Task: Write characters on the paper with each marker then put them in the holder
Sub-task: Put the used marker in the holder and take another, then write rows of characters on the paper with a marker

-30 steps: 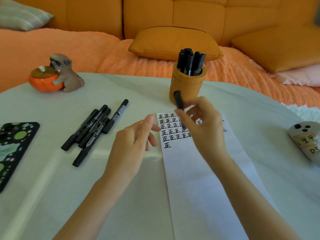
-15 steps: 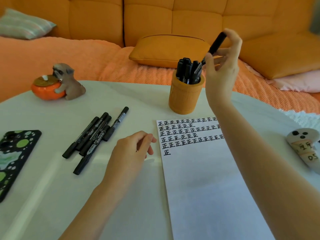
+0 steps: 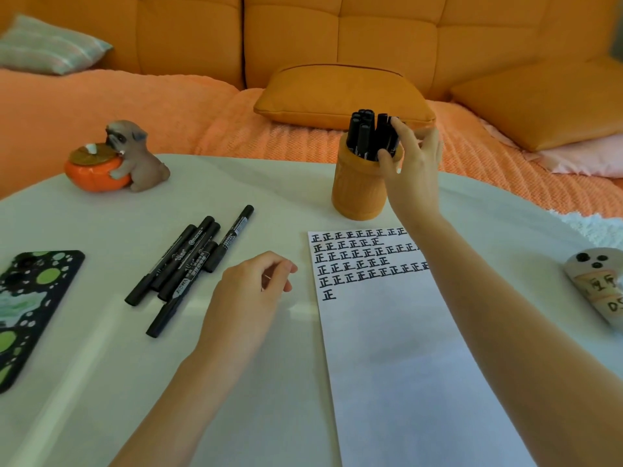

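The black capped marker (image 3: 387,138) is mostly sunk into the orange ribbed cylinder holder (image 3: 360,187), at its right edge, packed in beside the other stored black markers (image 3: 362,133). It looks to be pinched between thumb and forefinger of the right hand (image 3: 413,170), with the other fingers (image 3: 433,143) fanned loose behind the holder, so the drop-in step is pretty much done and only a release is needed. The left hand (image 3: 249,291) is rested on the white table (image 3: 101,365), fingers loosely curled, nothing held, between the white sheet of paper (image 3: 387,332) and the loose black markers (image 3: 188,264). One of those probably gets picked next, uncapped, and taken to the bottom row, where just one character is written. Further out, a grey pug figurine (image 3: 135,153) and a green-spotted black phone case (image 3: 30,308) can be seen.
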The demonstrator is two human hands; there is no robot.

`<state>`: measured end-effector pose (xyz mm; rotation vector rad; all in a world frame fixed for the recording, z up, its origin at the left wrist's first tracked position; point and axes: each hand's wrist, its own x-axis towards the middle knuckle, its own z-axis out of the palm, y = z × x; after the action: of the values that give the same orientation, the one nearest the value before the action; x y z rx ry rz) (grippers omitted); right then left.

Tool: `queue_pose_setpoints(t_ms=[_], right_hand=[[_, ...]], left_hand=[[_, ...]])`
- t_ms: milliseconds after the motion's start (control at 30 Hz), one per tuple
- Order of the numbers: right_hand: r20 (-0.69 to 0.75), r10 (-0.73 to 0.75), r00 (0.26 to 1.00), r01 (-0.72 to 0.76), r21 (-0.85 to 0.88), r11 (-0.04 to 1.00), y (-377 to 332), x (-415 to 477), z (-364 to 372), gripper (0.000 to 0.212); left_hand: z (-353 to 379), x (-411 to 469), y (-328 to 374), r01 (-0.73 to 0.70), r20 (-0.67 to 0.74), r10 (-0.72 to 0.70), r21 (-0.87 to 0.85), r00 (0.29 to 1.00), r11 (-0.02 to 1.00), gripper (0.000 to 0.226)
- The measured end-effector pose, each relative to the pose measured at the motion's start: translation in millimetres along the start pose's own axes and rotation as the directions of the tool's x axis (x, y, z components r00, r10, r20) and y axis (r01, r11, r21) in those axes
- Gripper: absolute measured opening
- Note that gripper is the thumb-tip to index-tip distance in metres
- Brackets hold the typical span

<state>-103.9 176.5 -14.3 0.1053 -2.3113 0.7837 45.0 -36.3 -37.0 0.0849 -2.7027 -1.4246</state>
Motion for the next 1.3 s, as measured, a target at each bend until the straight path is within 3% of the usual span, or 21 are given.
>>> queue_pose_setpoints(t_ms=[167, 367, 567, 800, 1133, 1200, 1300], right_hand=[[-0.010, 0.042, 0.999, -0.042, 0.050, 0.998, -8.2, -23.4, -7.4, 0.058], [0.126, 0.025, 0.992, -0.054, 0.231, 0.971, -33.8, -100.5, -34.6, 0.030], [0.252, 0.036, 0.967, -0.113, 0.298, 0.948, -52.7, -144.8, -51.0, 0.027], [0.226, 0.063, 0.972, -0.137, 0.330, 0.934, -55.7, -144.9, -57.5, 0.025], [0.298, 0.084, 0.951, -0.185, 0.330, 0.926, -55.6, -147.9, -53.6, 0.022], [0.321, 0.119, 0.939, -0.234, 0.348, 0.908, -56.9, -147.3, -55.1, 0.020], [0.416, 0.256, 0.873, -0.420, 0.373, 0.827, -60.1, -144.8, -55.4, 0.020]], left_hand=[[-2.6, 3.1, -6.5, -0.058, -0.083, 0.069, 0.133, 0.994, 0.989, 0.014], [-8.3, 13.7, -18.8, -0.080, -0.144, 0.144, 0.378, 0.979, 0.922, 0.027], [-10.5, 23.1, -31.3, -0.034, -0.123, 0.112, 0.511, 0.986, 0.859, 0.041], [-10.5, 24.9, -31.6, -0.029, -0.121, 0.104, 0.505, 0.987, 0.862, 0.032], [-5.3, 17.6, -25.6, -0.057, -0.117, 0.105, 0.361, 0.988, 0.931, 0.023], [-4.8, 13.0, -23.0, -0.066, -0.131, 0.109, 0.293, 0.985, 0.954, 0.024], [-7.8, 6.2, -14.6, -0.078, -0.158, 0.095, 0.112, 0.983, 0.991, 0.022]])
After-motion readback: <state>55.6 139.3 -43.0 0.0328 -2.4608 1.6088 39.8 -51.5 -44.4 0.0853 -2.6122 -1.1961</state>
